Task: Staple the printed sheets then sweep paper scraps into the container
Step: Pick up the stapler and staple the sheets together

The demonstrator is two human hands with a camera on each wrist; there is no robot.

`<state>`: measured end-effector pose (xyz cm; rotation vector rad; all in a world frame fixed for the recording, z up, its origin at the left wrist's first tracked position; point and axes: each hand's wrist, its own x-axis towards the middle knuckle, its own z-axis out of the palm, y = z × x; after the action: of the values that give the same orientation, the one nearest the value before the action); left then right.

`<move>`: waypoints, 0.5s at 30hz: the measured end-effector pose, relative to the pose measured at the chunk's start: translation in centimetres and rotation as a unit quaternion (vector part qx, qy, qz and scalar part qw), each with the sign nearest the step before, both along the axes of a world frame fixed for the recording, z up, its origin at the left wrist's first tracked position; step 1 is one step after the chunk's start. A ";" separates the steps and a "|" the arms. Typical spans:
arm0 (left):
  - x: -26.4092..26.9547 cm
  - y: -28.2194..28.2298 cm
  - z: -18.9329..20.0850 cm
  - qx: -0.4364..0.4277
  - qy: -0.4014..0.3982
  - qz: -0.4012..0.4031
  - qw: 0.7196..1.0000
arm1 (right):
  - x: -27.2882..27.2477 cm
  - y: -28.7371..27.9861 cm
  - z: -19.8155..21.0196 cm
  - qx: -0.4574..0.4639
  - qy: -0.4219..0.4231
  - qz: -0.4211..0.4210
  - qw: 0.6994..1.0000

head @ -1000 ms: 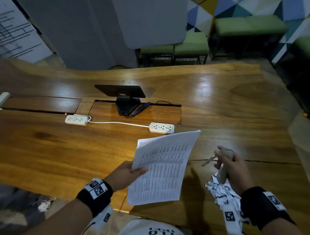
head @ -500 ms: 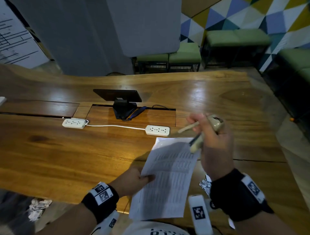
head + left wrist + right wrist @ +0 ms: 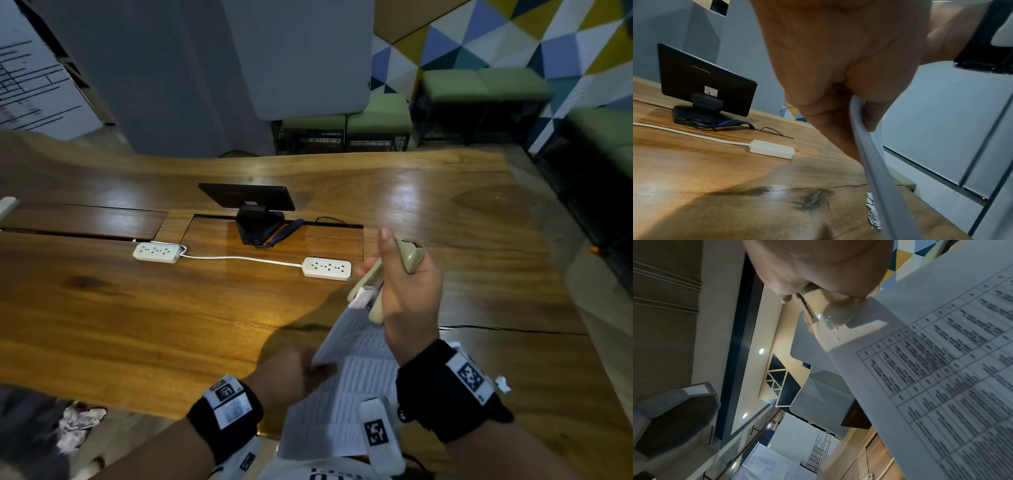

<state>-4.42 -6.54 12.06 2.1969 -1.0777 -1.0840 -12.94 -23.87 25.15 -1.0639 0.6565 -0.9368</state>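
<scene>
Your L hand [image 3: 291, 373] pinches sheets [image 3: 346, 387] at near edge, long axis running away toward R hand [image 3: 407, 291], which grips stapler [image 3: 368, 284] astride far corner.

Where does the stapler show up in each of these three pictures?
Head: the stapler is right of centre, gripped by the right hand at the top corner of the sheets.
Left wrist: not in it.
Right wrist: the stapler is near the top centre, under the palm, on the sheets' corner.
Shared landmark: the sheets appear in all three views.
</scene>
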 end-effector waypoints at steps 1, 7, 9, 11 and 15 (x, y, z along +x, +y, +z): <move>-0.1 0.0 0.1 0.001 -0.007 -0.005 1.000 | 0.0 0.0 -0.1 -0.007 0.004 -0.008 1.000; -0.8 -0.3 0.2 -0.021 -0.053 -0.034 0.998 | 0.5 -0.3 -0.6 -0.023 0.015 -0.050 0.998; -1.0 -0.3 -0.1 -0.027 -0.065 -0.036 0.997 | 0.5 -0.4 -0.7 -0.011 0.021 -0.060 0.998; -1.2 -0.3 -0.5 -0.031 -0.086 -0.040 0.995 | 0.6 -0.4 -0.7 0.000 0.024 -0.064 0.998; -1.5 -0.1 -1.3 -0.053 -0.121 -0.045 0.990 | 0.8 -0.6 -0.8 0.010 0.037 -0.045 0.998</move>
<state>-5.96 -6.65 10.72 2.2546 -1.3183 -0.7885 -12.18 -24.43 24.36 -1.0624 0.7786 -0.9713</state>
